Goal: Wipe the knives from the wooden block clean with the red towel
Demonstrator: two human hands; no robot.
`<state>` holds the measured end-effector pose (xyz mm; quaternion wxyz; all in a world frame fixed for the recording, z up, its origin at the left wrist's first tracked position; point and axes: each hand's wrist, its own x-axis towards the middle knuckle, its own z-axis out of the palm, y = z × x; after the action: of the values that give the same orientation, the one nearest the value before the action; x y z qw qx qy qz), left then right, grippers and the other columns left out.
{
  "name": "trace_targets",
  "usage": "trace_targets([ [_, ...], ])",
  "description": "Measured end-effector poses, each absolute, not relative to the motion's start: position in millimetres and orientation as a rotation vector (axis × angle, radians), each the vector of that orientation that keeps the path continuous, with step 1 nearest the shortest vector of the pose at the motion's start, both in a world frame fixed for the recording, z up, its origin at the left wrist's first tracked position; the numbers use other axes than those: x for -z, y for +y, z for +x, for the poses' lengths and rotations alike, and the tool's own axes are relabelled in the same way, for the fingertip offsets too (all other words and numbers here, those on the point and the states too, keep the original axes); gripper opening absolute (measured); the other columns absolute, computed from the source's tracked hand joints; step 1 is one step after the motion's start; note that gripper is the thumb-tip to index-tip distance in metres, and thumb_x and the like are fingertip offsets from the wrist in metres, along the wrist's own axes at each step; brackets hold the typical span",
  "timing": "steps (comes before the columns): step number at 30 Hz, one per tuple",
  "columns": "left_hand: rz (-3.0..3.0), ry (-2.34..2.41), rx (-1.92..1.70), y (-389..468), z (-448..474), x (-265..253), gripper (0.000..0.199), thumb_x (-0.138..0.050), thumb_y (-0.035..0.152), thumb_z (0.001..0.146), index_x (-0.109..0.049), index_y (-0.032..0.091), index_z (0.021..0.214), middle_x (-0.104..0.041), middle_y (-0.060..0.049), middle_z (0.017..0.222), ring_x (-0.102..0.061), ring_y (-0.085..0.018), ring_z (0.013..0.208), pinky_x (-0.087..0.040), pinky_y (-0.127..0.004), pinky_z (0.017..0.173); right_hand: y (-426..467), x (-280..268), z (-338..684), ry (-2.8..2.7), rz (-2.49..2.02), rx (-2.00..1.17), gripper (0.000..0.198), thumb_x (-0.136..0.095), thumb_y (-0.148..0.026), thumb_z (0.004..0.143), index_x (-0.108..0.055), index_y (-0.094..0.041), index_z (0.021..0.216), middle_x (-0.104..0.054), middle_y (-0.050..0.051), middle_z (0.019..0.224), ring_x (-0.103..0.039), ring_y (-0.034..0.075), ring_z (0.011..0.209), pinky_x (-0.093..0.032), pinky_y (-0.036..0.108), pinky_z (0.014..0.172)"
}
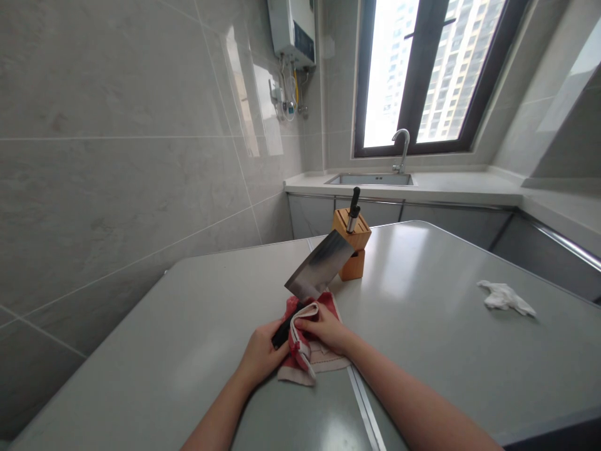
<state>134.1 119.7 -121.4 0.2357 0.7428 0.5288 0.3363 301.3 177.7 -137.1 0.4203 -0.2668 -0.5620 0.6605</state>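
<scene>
A cleaver [320, 266] with a broad steel blade and black handle is held above the table, its blade tilted up and away to the right. My left hand [263, 351] is closed round the black handle. A red and white cloth [305, 357] is wrapped about the upper handle and hangs down below it. My right hand [326, 329] grips this cloth near the base of the blade, its fingers partly hidden in the folds. Just behind the blade stands a wooden knife block [353, 264] with a black-handled knife [353, 216] in it.
The grey table [197, 313] has a metal seam [364, 401] running down its middle. A crumpled white tissue [504, 297] lies on the right side. Beyond are a counter with a sink [370, 180], a faucet [402, 150] and a window. A tiled wall [117, 156] borders the left.
</scene>
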Motion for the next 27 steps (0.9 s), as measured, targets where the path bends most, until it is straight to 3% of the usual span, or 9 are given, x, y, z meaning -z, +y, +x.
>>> trace_targets([
  [7,2.021,1.641,-0.977,123,132,128,0.024,-0.055,0.041,0.074,-0.05,0.018,0.07,-0.052,0.003,0.06,-0.046,-0.012,0.055,-0.033,-0.02,0.052,181,141,299,-1.432,-0.701,-1.555,0.03,-0.072,-0.038,0.064,-0.059,-0.018,0.083,-0.064,0.001,0.081,-0.058,0.018,0.08,-0.044,0.031,0.075],
  [11,2.069,1.77,-0.971,124,131,129,0.027,-0.053,0.045,0.076,-0.042,0.02,0.069,-0.048,0.004,0.062,-0.044,-0.013,0.057,-0.032,-0.021,0.054,181,141,299,-1.433,-0.765,-1.484,0.026,-0.069,-0.039,0.067,-0.06,-0.018,0.079,-0.064,0.001,0.081,-0.058,0.018,0.082,-0.042,0.031,0.078],
  [27,2.062,1.698,-0.84,127,125,135,0.023,-0.05,0.042,0.079,-0.051,0.019,0.078,-0.057,0.001,0.069,-0.052,-0.015,0.062,-0.035,-0.022,0.057,184,141,299,-1.584,-0.771,-1.379,0.026,-0.068,-0.038,0.068,-0.058,-0.015,0.076,-0.063,0.002,0.076,-0.057,0.017,0.073,-0.041,0.028,0.068],
])
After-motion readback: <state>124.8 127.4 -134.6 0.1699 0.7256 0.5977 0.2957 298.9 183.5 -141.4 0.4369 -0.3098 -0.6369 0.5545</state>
